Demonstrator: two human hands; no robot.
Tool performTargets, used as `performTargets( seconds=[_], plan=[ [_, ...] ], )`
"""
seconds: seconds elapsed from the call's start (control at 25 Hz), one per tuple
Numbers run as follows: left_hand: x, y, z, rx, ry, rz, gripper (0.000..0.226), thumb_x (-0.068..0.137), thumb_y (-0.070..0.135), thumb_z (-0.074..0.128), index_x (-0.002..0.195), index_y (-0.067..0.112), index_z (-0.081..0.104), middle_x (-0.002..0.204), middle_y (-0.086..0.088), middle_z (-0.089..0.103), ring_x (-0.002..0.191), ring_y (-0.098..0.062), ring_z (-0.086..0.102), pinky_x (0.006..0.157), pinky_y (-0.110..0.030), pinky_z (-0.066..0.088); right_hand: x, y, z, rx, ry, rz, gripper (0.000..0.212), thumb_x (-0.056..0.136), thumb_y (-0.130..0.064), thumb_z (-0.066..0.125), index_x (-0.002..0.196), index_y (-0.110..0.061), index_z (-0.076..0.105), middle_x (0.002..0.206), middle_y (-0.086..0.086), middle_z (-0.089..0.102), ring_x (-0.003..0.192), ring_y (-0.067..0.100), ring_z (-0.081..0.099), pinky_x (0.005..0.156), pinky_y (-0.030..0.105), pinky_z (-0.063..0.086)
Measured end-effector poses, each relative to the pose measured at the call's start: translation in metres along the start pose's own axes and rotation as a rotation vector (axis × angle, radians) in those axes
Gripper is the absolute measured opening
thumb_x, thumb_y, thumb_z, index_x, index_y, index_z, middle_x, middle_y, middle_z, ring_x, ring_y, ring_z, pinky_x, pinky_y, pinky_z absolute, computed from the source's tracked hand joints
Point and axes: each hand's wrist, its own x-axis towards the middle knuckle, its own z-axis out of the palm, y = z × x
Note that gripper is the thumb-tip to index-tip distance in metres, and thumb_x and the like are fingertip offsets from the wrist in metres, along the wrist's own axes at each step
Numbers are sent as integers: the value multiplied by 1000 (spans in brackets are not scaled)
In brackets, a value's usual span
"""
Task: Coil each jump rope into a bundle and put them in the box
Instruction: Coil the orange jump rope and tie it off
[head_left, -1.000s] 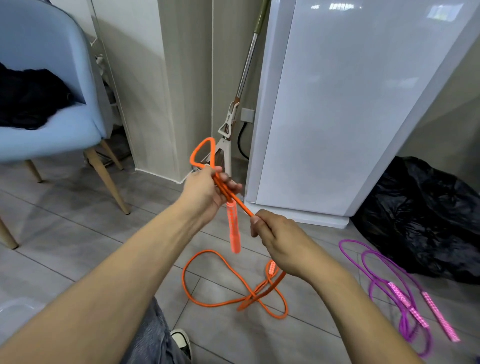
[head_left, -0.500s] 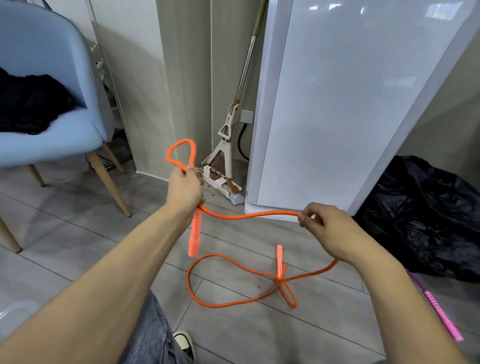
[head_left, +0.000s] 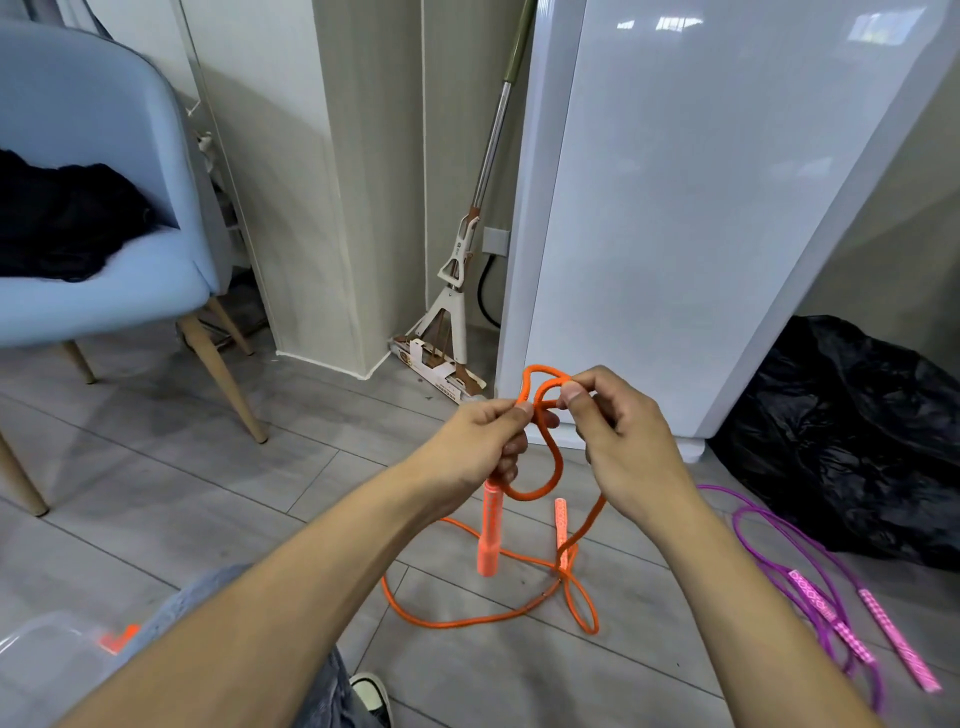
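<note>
An orange jump rope (head_left: 554, 457) is held up in front of me by both hands. My left hand (head_left: 480, 444) grips two small loops of it, and one orange handle (head_left: 490, 530) hangs below the fist. My right hand (head_left: 618, 436) pinches the rope just beside the left hand, at the top of a loop. The rest of the rope and its second handle (head_left: 561, 525) trail on the floor. A purple jump rope (head_left: 779, 561) with pink handles lies loose on the floor at the right. A clear plastic box (head_left: 36, 649) shows at the bottom left corner.
A blue chair (head_left: 104, 291) with black cloth on its seat stands at the left. A mop (head_left: 457, 291) leans in the corner beside a white appliance (head_left: 675, 208). A black plastic bag (head_left: 857, 441) lies at the right. My shoe (head_left: 371, 696) is at the bottom.
My right hand drew a length of rope out to the right, then brought it back to the left hand, forming another loop. Both hands now sit further right in view.
</note>
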Motion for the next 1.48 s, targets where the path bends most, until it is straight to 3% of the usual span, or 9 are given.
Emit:
performTargets(
  seconds=[0.12, 0.32, 0.52, 0.72, 0.84, 0.92, 1.16, 1.32, 1.48],
  plan=[
    [-6, 5, 0, 90, -16, 13, 34, 106, 30, 41, 96, 12, 68, 62, 2, 32, 52, -11, 30, 54, -26, 35, 2, 3, -2, 4, 44, 10, 23, 103, -34, 49, 88, -24, 63, 63, -1, 49, 52, 9, 37, 55, 31, 36],
    [-12, 12, 5, 68, -38, 29, 23, 106, 22, 41, 103, 8, 58, 82, -4, 66, 53, -10, 42, 46, -21, 34, 0, 7, 1, -72, 64, 34, 22, 102, -38, 48, 89, -29, 64, 76, 2, 64, 57, 13, 45, 58, 31, 39],
    [-13, 13, 3, 87, -60, 7, 30, 107, 28, 37, 98, 10, 59, 53, 5, 38, 48, -10, 37, 47, -23, 32, -1, 7, 5, -123, 56, 22, 22, 102, -40, 49, 85, -32, 61, 68, 1, 59, 60, 13, 49, 56, 31, 40],
    [-16, 20, -1, -202, -142, -68, 19, 107, 16, 37, 102, 5, 51, 58, -2, 44, 58, -22, 61, 64, -37, 58, -2, 5, 2, -152, 31, 31, 29, 98, -48, 54, 83, -25, 63, 67, -1, 61, 61, 15, 52, 58, 36, 44],
    [-10, 20, -9, -234, 33, -56, 18, 107, 18, 36, 99, 9, 49, 59, 2, 36, 39, -9, 30, 38, -20, 34, 1, 10, -10, -176, -156, 79, 26, 100, -42, 53, 83, -26, 64, 59, -5, 51, 52, 7, 43, 56, 30, 39],
    [-2, 20, -19, -253, 218, 1, 22, 107, 19, 35, 92, 11, 49, 56, 4, 33, 37, -5, 21, 35, -14, 21, 1, 17, -20, -268, -323, 118, 24, 102, -36, 49, 86, -28, 64, 63, -3, 57, 55, 11, 55, 61, 34, 47],
    [10, 24, -57, -439, 594, 127, 24, 108, 20, 32, 88, 14, 45, 50, 5, 34, 31, -5, 20, 34, -13, 22, 4, 40, -52, -280, -384, 319, 33, 103, -37, 47, 85, -14, 62, 59, 2, 55, 47, 12, 53, 59, 35, 46],
    [7, 21, -44, -436, 436, 49, 25, 107, 22, 35, 93, 9, 52, 51, 4, 33, 34, -7, 23, 36, -16, 24, 6, 18, -39, -167, -75, 177, 36, 105, -31, 42, 80, -10, 58, 58, 2, 44, 44, 6, 35, 49, 23, 30],
    [-1, 19, -16, -326, 242, -17, 23, 106, 19, 40, 97, 6, 57, 59, -3, 50, 47, -13, 44, 47, -25, 44, 1, 2, 1, -59, -90, 151, 37, 105, -30, 41, 74, -15, 55, 54, -1, 44, 44, 8, 36, 54, 29, 31]
  ],
)
